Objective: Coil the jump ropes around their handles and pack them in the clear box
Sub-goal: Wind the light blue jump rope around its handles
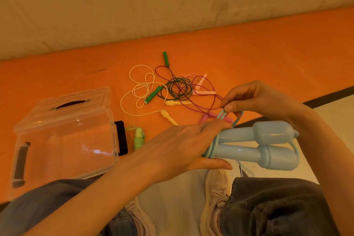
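Note:
My left hand (180, 147) grips the two light blue jump rope handles (268, 144) side by side at their thin ends, where blue rope is wound around them. My right hand (254, 99) pinches a loop of the blue rope (222, 116) just above the handles. The clear box (63, 136) with black latches lies at the left on the orange surface, its lid shut. A coiled light green rope (138, 138) lies beside the box's right latch.
A tangle of loose ropes lies on the orange surface (268, 53): green handles (153, 94), yellow handles (168, 117), pale pink handles (203, 90), magenta handles (216, 116). A beige wall rises behind. My knees and shoes are below.

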Demonstrator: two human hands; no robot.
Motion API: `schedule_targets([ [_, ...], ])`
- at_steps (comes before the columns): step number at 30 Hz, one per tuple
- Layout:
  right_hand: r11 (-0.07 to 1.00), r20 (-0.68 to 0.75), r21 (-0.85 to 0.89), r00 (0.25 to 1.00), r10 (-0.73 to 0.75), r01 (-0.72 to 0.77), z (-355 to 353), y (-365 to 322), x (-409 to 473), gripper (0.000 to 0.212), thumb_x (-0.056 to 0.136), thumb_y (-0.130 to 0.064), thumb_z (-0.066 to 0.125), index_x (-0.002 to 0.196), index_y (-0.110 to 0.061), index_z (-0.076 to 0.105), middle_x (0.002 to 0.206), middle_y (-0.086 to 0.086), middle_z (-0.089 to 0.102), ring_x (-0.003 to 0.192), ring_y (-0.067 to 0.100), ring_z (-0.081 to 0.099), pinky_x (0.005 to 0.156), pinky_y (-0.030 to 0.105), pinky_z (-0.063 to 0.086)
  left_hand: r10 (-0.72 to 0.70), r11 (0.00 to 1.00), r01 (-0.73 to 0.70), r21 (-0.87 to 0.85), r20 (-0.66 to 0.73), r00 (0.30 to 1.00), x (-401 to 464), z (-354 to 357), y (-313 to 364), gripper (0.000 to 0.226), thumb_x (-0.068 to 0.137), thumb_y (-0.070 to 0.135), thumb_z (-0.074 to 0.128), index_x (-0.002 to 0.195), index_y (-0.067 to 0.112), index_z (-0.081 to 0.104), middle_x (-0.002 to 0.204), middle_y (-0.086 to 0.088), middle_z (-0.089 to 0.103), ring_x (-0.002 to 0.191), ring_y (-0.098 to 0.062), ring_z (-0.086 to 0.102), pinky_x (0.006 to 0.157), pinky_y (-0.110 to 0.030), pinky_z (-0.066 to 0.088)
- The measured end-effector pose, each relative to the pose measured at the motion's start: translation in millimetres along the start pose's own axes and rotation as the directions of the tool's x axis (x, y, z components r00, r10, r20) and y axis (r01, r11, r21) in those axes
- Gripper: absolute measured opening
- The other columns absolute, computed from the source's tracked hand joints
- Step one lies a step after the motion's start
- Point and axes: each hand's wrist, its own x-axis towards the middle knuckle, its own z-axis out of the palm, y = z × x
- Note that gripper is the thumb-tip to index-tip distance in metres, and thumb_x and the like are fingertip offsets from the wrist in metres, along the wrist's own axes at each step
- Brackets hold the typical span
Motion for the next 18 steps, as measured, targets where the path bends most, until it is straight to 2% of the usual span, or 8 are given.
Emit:
schedule_targets([
  [2, 0.999, 0.015, 0.038, 1.0, -0.021, 0.021, -1.2, 1.6, 2.2, 0.053, 0.051, -0.059, 0.083, 0.083, -0.017, 0.077, 0.074, 0.009, 0.071, 0.065, 0.02, 0.058, 0.06, 0.019, 0.051, 0.001, 1.0, -0.002, -0.028, -0.018, 1.0, 0.3, -3.0, 2.0, 0.072, 0.084, 0.059, 0.057, 0.144, 0.033, 0.026, 0.104, 0.022, 0.047, 0.088, 0.002, 0.038, 0.058, -0.019, 0.032],
  [4, 0.998, 0.013, 0.033, 0.999, -0.052, 0.051, -1.1, 1.8, 3.4, 0.048, 0.055, -0.057, 0.082, 0.082, -0.019, 0.077, 0.072, 0.007, 0.07, 0.063, 0.015, 0.058, 0.059, 0.019, 0.05, 0.028, 1.0, -0.028, -0.002, -0.048, 0.998, 0.2, -3.7, 1.9, 0.074, 0.083, 0.06, 0.057, 0.144, 0.031, 0.027, 0.1, 0.024, 0.05, 0.083, -0.001, 0.041, 0.056, -0.014, 0.034],
  [6, 0.998, -0.019, 0.019, 0.998, -0.053, 0.053, 0.9, -0.2, 3.3, 0.033, 0.065, -0.046, 0.078, 0.082, -0.018, 0.076, 0.07, 0.004, 0.069, 0.061, 0.009, 0.056, 0.058, 0.018, 0.047, 0.065, 0.996, -0.061, 0.062, -0.06, 0.996, -0.5, -2.3, 0.7, 0.071, 0.083, 0.064, 0.052, 0.14, 0.027, 0.036, 0.119, 0.015, 0.058, 0.083, -0.007, 0.05, 0.056, -0.018, 0.033],
  [9, 1.0, -0.047, -0.01, 0.999, -0.027, 0.027, 5.5, -2.7, 4.3, 0.019, 0.071, -0.021, 0.07, 0.084, -0.008, 0.072, 0.066, 0.0, 0.067, 0.058, 0.004, 0.053, 0.056, 0.017, 0.045, 0.118, 0.987, -0.111, 0.115, -0.058, 0.991, -2.3, 1.0, 1.5, 0.064, 0.082, 0.066, 0.046, 0.13, 0.023, 0.043, 0.115, 0.009, 0.061, 0.071, -0.008, 0.053, 0.053, -0.019, 0.03],
  [13, 0.995, -0.028, 0.067, 0.997, 0.073, -0.071, 3.4, 4.9, 7.5, 0.012, 0.074, -0.008, 0.071, 0.083, -0.002, 0.066, 0.055, -0.009, 0.067, 0.048, -0.003, 0.058, 0.055, 0.011, 0.048, 0.005, 1.0, -0.005, 0.0, -0.147, 0.989, 0.5, -9.1, -5.5, 0.068, 0.076, 0.073, 0.046, 0.131, 0.038, 0.027, 0.106, 0.017, 0.053, 0.074, 0.0, 0.045, 0.057, -0.019, 0.036],
  [15, 0.991, -0.084, 0.056, 0.989, 0.123, -0.119, 6.0, 10.8, 7.7, 0.01, 0.07, -0.008, 0.079, 0.07, -0.014, 0.072, 0.049, -0.011, 0.064, 0.046, -0.004, 0.059, 0.066, 0.015, 0.053, -0.046, 0.997, 0.027, -0.075, -0.259, 0.965, 1.8, -15.0, -11.3, 0.062, 0.075, 0.074, 0.043, 0.125, 0.041, 0.027, 0.096, 0.023, 0.049, 0.073, 0.001, 0.045, 0.059, -0.013, 0.036],
  [16, 0.997, -0.105, 0.043, 0.992, 0.067, -0.063, 7.2, 12.6, 8.6, 0.03, 0.078, -0.003, 0.073, 0.053, -0.021, 0.071, 0.048, -0.013, 0.063, 0.046, -0.005, 0.059, 0.063, 0.014, 0.052, -0.086, 0.99, 0.049, -0.13, -0.295, 0.952, 3.2, -16.4, -13.1, 0.061, 0.075, 0.075, 0.044, 0.124, 0.042, 0.028, 0.091, 0.025, 0.048, 0.075, 0.002, 0.047, 0.06, -0.013, 0.038],
  [18, 0.998, -0.104, 0.037, 0.994, -0.042, 0.046, 20.1, 6.1, 9.8, 0.058, 0.088, 0.004, 0.058, 0.048, -0.037, 0.068, 0.05, -0.016, 0.062, 0.048, -0.004, 0.055, 0.055, 0.01, 0.044, -0.165, 0.971, 0.089, -0.221, -0.35, 0.922, 5.6, -16.3, -16.3, 0.065, 0.074, 0.074, 0.046, 0.126, 0.039, 0.03, 0.089, 0.026, 0.047, 0.079, 0.008, 0.049, 0.066, -0.012, 0.038],
])
